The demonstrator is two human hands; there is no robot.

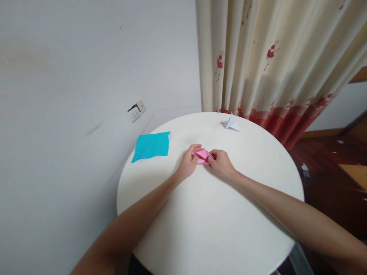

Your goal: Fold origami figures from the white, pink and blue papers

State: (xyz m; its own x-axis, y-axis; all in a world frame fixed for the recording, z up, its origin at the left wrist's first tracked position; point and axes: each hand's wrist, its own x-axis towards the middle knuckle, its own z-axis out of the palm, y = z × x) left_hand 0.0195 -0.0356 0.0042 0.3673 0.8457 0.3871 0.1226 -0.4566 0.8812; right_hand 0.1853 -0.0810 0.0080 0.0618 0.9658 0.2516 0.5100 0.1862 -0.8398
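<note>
Paper between two hands, head view: small pink folded-paper piece (202,156) near the middle of the round white bench (212,229). Left grip (188,162) grasps its left end, fingers curled round the far side, thumb on the near face. Right grip (221,162) pinches the right end between thumb and fingers — opposed holds, presumably to steady the folds from both sides. Whether its underside touches the bench, cannot tell.

Turquoise, roughly rectangular sheet (151,145), edges wavy, lies near the left rim. White, pointed folded-paper figure (231,124) rests by the far rim, before a cream-and-red floral curtain (243,46). Both well apart from the hands — likely so neither hampers the forearms.
</note>
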